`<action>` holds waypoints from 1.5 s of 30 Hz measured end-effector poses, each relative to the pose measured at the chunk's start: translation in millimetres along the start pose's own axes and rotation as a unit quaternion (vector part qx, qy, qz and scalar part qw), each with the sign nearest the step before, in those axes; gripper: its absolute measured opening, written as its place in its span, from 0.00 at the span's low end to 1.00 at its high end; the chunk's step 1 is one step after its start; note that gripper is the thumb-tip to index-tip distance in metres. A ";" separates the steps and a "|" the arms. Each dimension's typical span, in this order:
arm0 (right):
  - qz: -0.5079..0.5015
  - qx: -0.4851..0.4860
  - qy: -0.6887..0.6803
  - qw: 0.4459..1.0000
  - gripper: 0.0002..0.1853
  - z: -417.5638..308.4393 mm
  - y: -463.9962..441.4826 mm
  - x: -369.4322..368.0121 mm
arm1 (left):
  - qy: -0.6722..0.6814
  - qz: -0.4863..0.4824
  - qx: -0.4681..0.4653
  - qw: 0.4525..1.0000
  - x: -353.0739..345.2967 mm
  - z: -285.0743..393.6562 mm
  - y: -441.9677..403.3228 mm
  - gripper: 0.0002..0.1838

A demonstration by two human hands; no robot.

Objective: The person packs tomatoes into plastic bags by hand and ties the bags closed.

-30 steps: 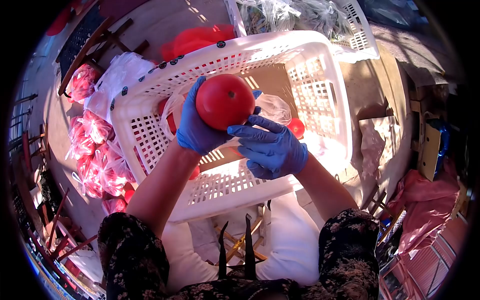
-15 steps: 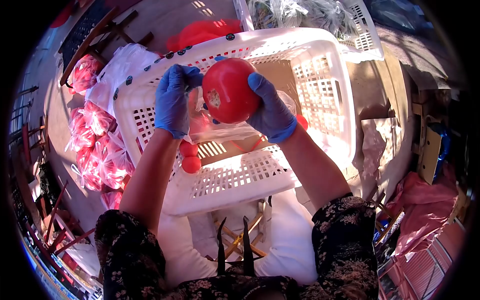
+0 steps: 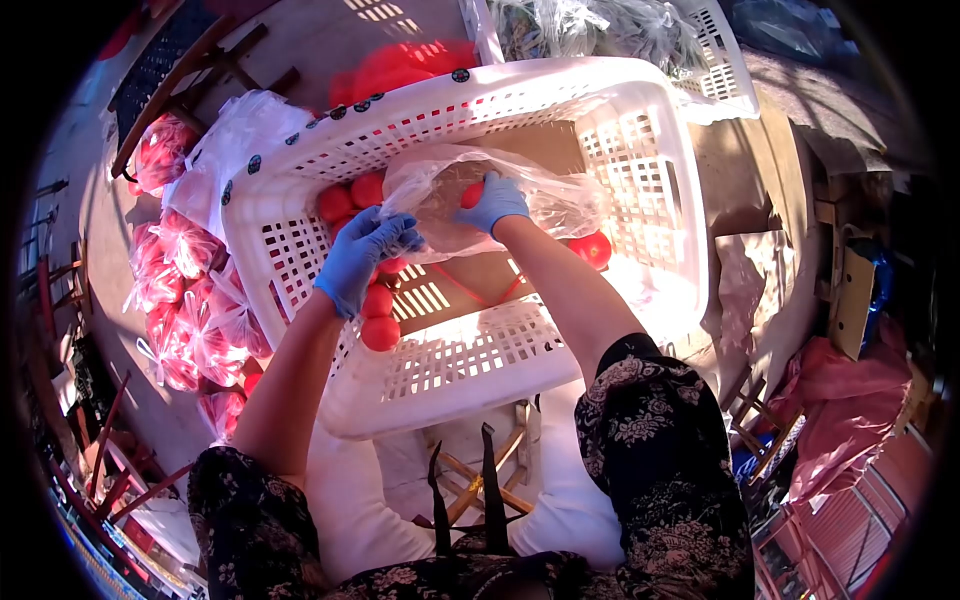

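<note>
— Over the white slatted crate [image 3: 455, 408], what do the fingers have?

— Right hand [image 3: 497, 203], blue glove: thumb and fingers curled about a tomato [image 3: 471, 196]. Only a slice of red shows, left of the thumb, between it and the fingertips. Clear plastic bag [image 3: 430, 172] spreads around hand and fruit, film to either side. Cannot tell whether film lies between glove and tomato.

— Left hand [image 3: 365, 248]?

— Same glove. Fingers bunched together, tips pinched on the bag's left edge. The held tomato sits to the right of those tips, apart from them.

— Around the hands?

— Loose tomatoes [image 3: 380, 334] at the crate's left end: some on the near side of the left hand, others beyond it. Tomatoes also right of the right forearm, near the crate's end wall. Brown sheet [image 3: 465, 283] on the crate floor, barred with sunlight.

— Farther out?

— Left, on the ground: clear bags of red produce [image 3: 205, 335], packed close, beside a crumpled heap of pale plastic [image 3: 250, 135]. Beyond the far rim: red mesh [image 3: 405, 78], plus a second white crate [image 3: 738, 68] holding clear bags. Nearest the wearer: dark floral sleeves [image 3: 655, 440].
</note>
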State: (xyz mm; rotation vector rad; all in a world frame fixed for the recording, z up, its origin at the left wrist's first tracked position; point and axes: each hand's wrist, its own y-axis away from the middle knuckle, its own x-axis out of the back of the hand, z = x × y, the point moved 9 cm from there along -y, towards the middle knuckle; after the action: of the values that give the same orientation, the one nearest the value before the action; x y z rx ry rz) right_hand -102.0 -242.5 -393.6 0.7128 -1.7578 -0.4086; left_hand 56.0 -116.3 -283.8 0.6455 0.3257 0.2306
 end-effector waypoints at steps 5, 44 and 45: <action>0.002 0.052 0.014 0.999 0.38 23.3 -3.7 20.8 | 0.087 -0.039 0.023 0.995 -22.8 -9.1 -18.3 0.12; -0.117 0.125 -0.448 0.877 0.37 -43.6 7.0 7.9 | 0.254 -0.013 0.027 0.967 -11.4 -14.1 -22.2 0.11; -0.019 0.157 -0.392 0.906 0.37 -54.0 5.6 9.5 | 0.250 -0.007 0.026 0.968 -9.3 -13.1 -22.6 0.11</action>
State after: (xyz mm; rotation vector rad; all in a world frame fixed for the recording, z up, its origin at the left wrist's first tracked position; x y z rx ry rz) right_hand -53.8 -239.9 -366.9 0.8807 -2.6168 -0.4829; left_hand 45.0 -129.5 -305.5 0.6318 0.8244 0.3737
